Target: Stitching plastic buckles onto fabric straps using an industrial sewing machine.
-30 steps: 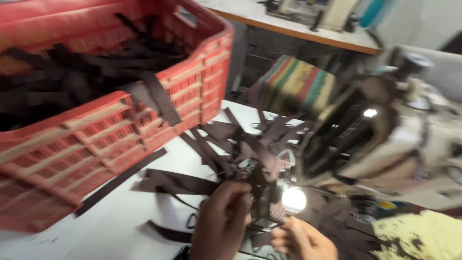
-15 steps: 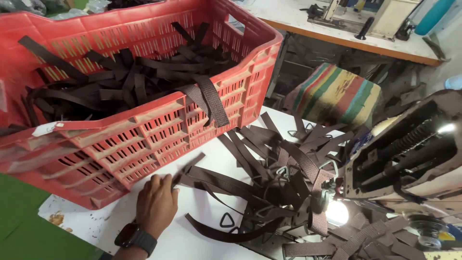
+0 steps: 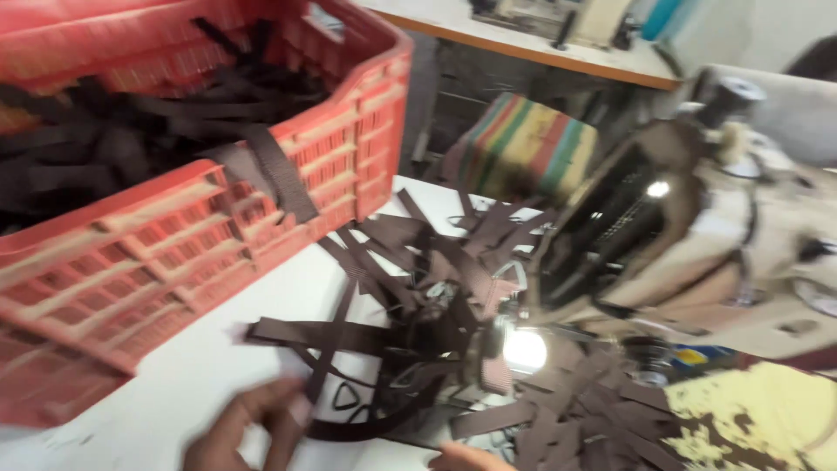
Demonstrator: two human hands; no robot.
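A white table (image 3: 166,384) fills the lower left of the view, and beyond its far edge a second bench with a wooden front edge (image 3: 523,48) runs across the top of the room, blurred like most of the scene. On the left of the table stands a big red plastic crate (image 3: 174,253) with slotted walls, heaped with dark brown straps (image 3: 131,148); one strap hangs over its near rim and down the outside wall. To the right of the crate, behind the table, sits a cushion striped in green, red and yellow (image 3: 527,148). In the middle of the table lies a loose, tangled pile of the same brown straps (image 3: 418,279), some carrying small triangular metal rings (image 3: 347,399); one long strap (image 3: 314,333) lies flat at the near side of the pile. A small bright lamp (image 3: 523,351) glares just right of the pile, under the head of a cream sewing machine (image 3: 697,253) that takes up the right side. More cut straps crowd the machine's base, and a yellow, stained cloth (image 3: 758,419) lies at the lower right corner. At the bottom edge the left hand (image 3: 248,427) reaches in with fingers spread loosely, fingertips at the long strap, gripping nothing that can be made out. Only a sliver of the right hand (image 3: 471,458) shows at the bottom edge below the pile, too little to tell whether it is loose or closed.
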